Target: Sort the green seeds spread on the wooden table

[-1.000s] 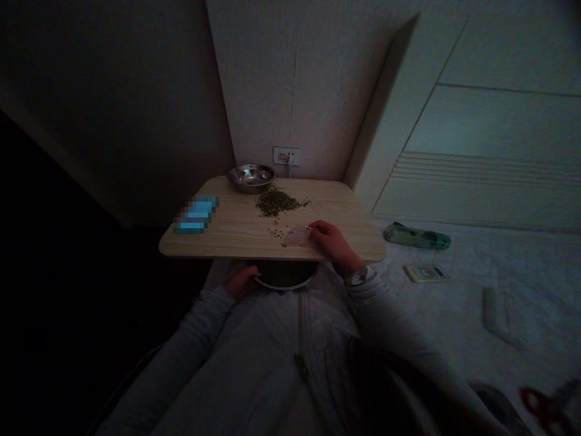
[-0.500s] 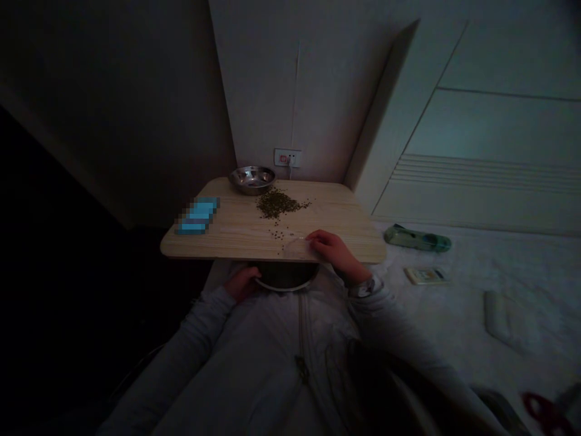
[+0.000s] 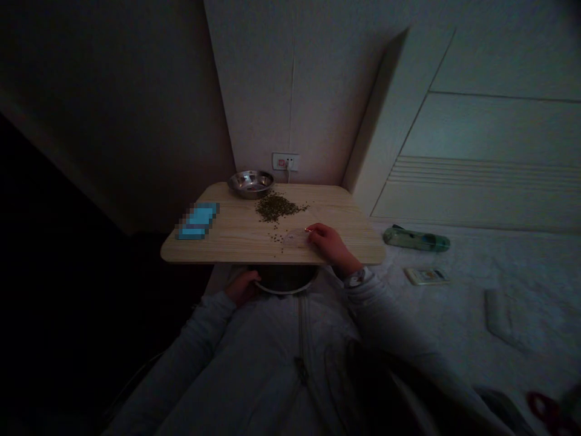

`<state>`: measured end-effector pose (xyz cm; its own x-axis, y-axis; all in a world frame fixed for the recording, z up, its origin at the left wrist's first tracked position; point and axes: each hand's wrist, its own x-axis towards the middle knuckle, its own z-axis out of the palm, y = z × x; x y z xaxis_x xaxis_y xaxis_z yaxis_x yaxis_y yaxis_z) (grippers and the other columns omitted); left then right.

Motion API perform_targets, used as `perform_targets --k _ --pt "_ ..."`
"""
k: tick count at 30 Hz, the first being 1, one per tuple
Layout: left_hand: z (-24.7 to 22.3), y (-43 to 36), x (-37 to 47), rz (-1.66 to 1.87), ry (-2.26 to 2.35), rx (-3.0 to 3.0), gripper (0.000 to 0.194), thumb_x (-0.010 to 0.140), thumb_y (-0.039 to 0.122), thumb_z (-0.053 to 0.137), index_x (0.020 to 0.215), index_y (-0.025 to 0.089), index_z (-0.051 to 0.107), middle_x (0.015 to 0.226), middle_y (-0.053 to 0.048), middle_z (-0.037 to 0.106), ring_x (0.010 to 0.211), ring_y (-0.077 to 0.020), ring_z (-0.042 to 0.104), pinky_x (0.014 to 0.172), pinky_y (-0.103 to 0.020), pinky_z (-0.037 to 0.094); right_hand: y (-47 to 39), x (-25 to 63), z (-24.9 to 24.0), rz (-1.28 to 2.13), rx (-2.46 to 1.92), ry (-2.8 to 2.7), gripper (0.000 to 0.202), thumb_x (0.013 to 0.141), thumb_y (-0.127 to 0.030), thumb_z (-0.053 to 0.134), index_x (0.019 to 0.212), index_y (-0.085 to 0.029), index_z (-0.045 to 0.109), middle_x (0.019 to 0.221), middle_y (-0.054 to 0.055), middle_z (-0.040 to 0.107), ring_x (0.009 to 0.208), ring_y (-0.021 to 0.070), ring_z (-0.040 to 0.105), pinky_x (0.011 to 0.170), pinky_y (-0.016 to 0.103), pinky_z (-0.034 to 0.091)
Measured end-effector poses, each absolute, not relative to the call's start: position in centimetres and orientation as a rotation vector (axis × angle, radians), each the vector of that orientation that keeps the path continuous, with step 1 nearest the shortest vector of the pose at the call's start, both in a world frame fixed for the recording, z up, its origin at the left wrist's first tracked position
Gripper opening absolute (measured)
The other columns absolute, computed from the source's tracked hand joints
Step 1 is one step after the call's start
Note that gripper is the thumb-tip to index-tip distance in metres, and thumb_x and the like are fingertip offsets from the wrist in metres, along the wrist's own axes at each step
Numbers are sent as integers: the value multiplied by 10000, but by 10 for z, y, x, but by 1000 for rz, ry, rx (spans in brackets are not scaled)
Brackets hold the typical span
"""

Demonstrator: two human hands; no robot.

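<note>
My right hand (image 3: 329, 245) is over the front right part of a small wooden table (image 3: 227, 245), its fingers pinched on a thin see-through plastic piece (image 3: 295, 237). Its exact kind is hard to make out. Just left of it lie a few scattered small green beans (image 3: 275, 235). Farther back is a heap of the same small green beans (image 3: 273, 208). Below the table's front edge, my left hand (image 3: 244, 286) grips the rim of a dark-looking bowl (image 3: 285, 281) on my lap. The table hides the bowl's far side, and its inside is too dark to read.
A shiny steel bowl (image 3: 251, 184) stands at the table's back left, by the wall socket (image 3: 285, 161). A phone with a blurred screen (image 3: 198, 221) lies at the left edge. On the white bedding to the right are a green pack (image 3: 416, 239) and a pale flat item (image 3: 426, 277).
My right hand has moved slightly away from the table's front edge with the plastic piece. My left hand still holds the bowl. The view has tipped a little.
</note>
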<state>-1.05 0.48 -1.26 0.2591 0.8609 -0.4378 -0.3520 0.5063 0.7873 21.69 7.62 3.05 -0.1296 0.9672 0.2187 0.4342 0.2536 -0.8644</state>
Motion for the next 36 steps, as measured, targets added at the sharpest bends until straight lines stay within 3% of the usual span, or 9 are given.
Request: perform_targets --k 23,36 --pt "-12 4 -10 893 980 620 295 533 107 481 772 96 654 780 -85 682 890 -249 581 746 -345 454 72 217 27 856 -1282 -1773 228 657 -254 465 814 -161 601 637 -17 565 614 109 486 584 226 349" --pt "-18 6 -13 869 1011 625 213 528 127 477 654 113 648 660 -72 663 850 -244 583 690 -314 454 63 219 29 1076 -1151 -1880 229 642 -245 485 813 -153 606 615 -22 579 551 85 437 543 210 316"
